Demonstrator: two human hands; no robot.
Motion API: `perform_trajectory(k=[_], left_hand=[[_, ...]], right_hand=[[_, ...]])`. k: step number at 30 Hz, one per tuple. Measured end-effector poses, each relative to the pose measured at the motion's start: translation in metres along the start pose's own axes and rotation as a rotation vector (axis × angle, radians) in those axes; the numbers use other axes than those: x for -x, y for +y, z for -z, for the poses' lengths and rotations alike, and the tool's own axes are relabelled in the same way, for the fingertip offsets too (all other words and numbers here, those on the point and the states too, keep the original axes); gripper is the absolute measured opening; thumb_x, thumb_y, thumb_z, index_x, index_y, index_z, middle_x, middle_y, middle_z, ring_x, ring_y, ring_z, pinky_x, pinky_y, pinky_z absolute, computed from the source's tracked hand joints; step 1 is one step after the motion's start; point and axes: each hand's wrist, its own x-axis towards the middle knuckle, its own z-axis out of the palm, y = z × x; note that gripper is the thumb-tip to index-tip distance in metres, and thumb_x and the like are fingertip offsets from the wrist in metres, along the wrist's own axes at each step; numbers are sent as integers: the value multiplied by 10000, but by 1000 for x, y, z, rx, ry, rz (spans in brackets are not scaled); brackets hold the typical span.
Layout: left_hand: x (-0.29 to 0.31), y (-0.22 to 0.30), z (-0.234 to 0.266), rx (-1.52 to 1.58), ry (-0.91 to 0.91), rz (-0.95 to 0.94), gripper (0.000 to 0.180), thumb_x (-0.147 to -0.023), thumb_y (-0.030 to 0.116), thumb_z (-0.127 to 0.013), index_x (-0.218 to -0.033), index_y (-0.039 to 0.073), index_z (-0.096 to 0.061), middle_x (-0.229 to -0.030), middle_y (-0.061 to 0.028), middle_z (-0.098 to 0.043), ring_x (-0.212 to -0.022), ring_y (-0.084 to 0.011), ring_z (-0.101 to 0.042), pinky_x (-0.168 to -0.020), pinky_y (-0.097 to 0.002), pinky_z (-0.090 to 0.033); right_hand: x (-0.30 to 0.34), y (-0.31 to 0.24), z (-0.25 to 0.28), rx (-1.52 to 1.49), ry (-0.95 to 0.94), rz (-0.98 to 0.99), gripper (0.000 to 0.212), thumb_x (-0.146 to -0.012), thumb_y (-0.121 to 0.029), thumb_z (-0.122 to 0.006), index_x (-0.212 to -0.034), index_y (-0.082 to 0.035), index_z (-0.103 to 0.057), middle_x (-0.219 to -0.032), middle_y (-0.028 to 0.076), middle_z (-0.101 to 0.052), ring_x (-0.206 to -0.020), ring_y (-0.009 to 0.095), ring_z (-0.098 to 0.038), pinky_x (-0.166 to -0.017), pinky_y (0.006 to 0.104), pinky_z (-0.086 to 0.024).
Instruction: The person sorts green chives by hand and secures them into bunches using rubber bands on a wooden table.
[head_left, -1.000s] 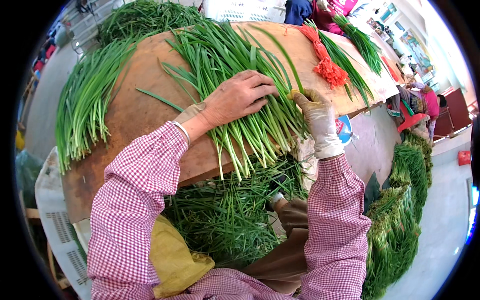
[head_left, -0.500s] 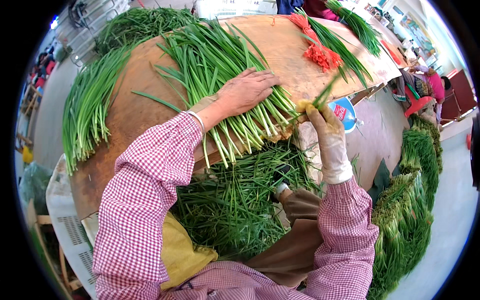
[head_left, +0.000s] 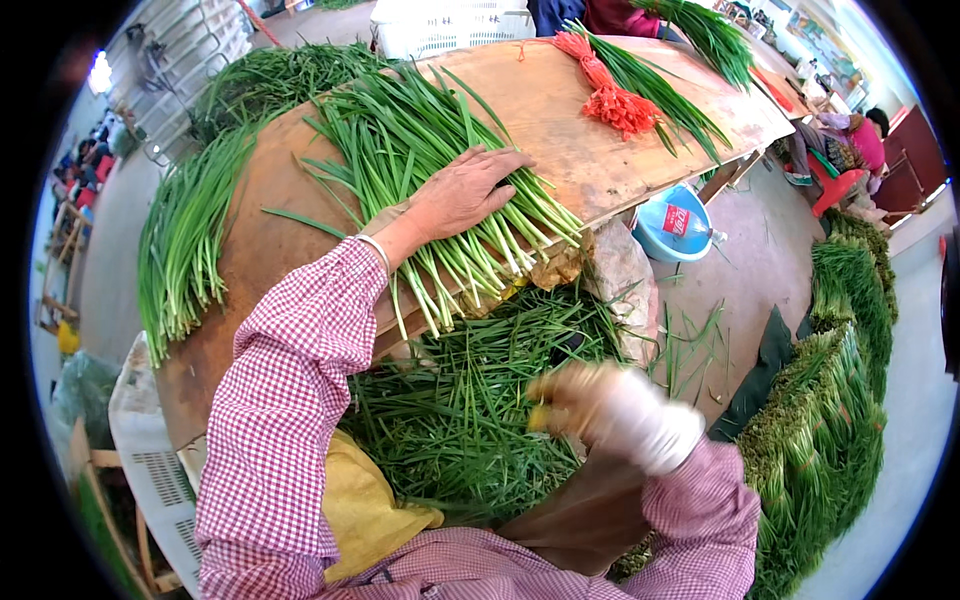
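Observation:
A spread bunch of garlic chives (head_left: 390, 130) lies on the wooden table, with its pale stem ends at the near edge. My left hand (head_left: 458, 196) rests flat across these stems, its fingers stretched out. Over the heap of loose green leaves (head_left: 450, 400) below the table is my right hand (head_left: 595, 405), in a pale, stained glove. Motion smears its fingers, so I cannot make out whether anything is in them. More chives (head_left: 195, 225) lie at the table's left end.
Red ties (head_left: 615, 95) lie beside another chive bundle (head_left: 655, 85) on the wooden table (head_left: 560, 140). A blue basin (head_left: 655, 240) stands on the floor under its right edge. Bundled greens (head_left: 815, 430) are stacked at the right. White crates (head_left: 450, 28) stand behind; people sit farther off.
My right hand has swung down and left from the table edge to over the leaf heap. The green leaf it held is no longer visible in it. My left hand stays on the chives.

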Motion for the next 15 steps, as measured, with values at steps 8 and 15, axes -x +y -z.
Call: perform_trajectory(k=[8,15], left_hand=[[-7,4,9,-11,-16,-87,274,-921,196,-481,-1179,103,-489,-1360,-68,-450,-1217,-266,-453,-1089,-432,-262],[4,3,11,-68,14,-117,299,-923,186,-475,-1216,133,-507,-1346,-42,-462,-1218,-228,-453,-1083,-432,-271]], right_hand=[[-101,65,83,-65,945,53,341,-822,-361,-640,-1019,-84,-637,-846,160,-662,-786,310,-641,-702,385,-496],[-118,51,84,75,797,-141,296,-801,-377,-623,-913,-111,-689,-828,145,-665,-793,295,-642,-712,391,-493]])
